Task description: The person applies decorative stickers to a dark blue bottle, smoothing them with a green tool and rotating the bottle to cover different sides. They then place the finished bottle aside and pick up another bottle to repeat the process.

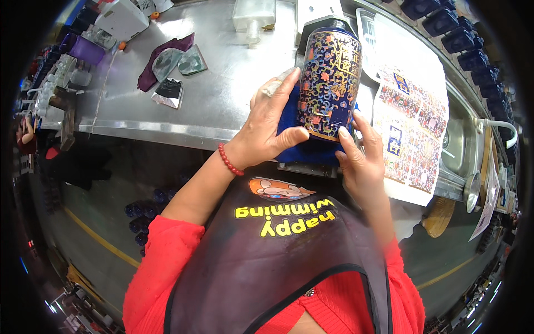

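A dark blue bottle (328,83) with a multicoloured floral pattern and gold lettering lies on a blue cloth (286,119), its neck pointing away from me. My left hand (267,117) is against the bottle's left side, index finger along the edge and thumb at the lower left corner. A whitish wrap (277,83) covers one of its fingers, and a red bead bracelet circles the wrist. At the bottle's lower right corner, my right hand (361,156) grips with its thumb on the front and its fingers along the side. Part of that hand's grip is hidden.
Printed sheets (414,122) lie to the right, beside a sink (455,139) with a white tap (500,127). On the metal table (217,94) are a purple cloth (147,75) and several scraps. A clear plastic container (254,19) stands at the back. Blue bottles line the far right.
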